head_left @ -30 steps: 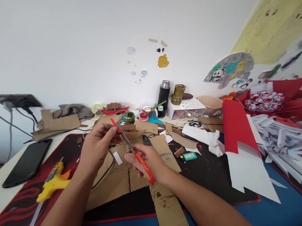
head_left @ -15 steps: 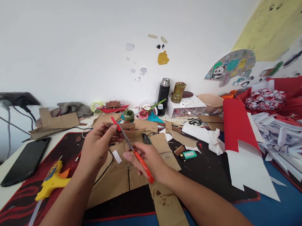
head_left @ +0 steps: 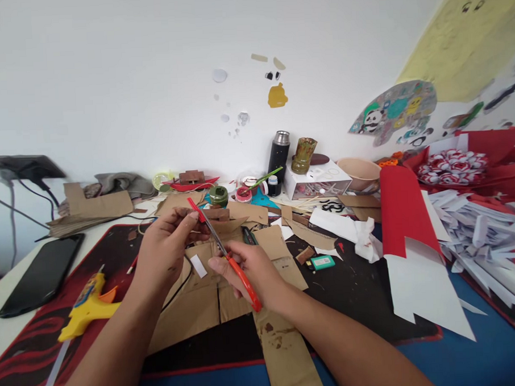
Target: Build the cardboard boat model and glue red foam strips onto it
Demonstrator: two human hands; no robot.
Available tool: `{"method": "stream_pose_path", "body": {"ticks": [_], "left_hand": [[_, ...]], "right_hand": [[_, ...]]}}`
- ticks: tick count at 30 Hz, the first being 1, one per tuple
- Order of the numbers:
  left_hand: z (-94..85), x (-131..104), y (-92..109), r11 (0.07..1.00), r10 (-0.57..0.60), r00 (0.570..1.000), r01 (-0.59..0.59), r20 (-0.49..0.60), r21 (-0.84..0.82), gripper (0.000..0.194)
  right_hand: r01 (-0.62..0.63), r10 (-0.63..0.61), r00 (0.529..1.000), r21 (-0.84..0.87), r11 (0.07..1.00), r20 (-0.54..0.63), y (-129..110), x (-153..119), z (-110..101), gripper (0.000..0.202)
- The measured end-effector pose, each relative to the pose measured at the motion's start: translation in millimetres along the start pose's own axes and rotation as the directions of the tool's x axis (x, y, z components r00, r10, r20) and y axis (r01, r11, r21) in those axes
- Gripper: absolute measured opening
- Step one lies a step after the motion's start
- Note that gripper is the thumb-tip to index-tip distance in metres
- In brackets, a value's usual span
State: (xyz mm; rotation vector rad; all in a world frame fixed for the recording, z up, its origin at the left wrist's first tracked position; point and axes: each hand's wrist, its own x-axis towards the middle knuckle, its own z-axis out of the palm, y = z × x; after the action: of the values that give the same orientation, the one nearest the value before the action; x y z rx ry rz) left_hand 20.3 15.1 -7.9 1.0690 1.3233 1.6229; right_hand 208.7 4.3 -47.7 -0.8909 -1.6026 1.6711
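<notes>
My right hand (head_left: 248, 273) is closed on the red handles of a pair of scissors (head_left: 243, 282), whose blades point up and left. At their tip is a small red strip (head_left: 195, 209), pinched between the thumb and fingers of my left hand (head_left: 169, 236). Both hands are above flattened brown cardboard (head_left: 194, 309). A small white paper piece (head_left: 198, 266) lies on the cardboard between them.
A yellow glue gun (head_left: 88, 308) and a black phone (head_left: 43, 275) lie at the left. Behind stand a black flask (head_left: 279, 158) and paint jars (head_left: 218, 196). Right are a green lighter (head_left: 322, 262), red paper (head_left: 405, 209) and white paper strips (head_left: 485, 228).
The view has shifted slightly. Both hands keep almost the same pose, with the scissors and red strip still held.
</notes>
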Motion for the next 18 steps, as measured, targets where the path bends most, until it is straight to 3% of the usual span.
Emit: {"method": "stream_pose_path", "body": {"ticks": [18], "left_hand": [[1.4, -0.7, 1.0, 1.0, -0.001, 1.0, 0.001, 0.01, 0.029, 0.035]], "right_hand": [[-0.007, 0.007, 1.0, -0.012, 1.0, -0.001, -3.7, -1.6, -0.5, 0.038]]}}
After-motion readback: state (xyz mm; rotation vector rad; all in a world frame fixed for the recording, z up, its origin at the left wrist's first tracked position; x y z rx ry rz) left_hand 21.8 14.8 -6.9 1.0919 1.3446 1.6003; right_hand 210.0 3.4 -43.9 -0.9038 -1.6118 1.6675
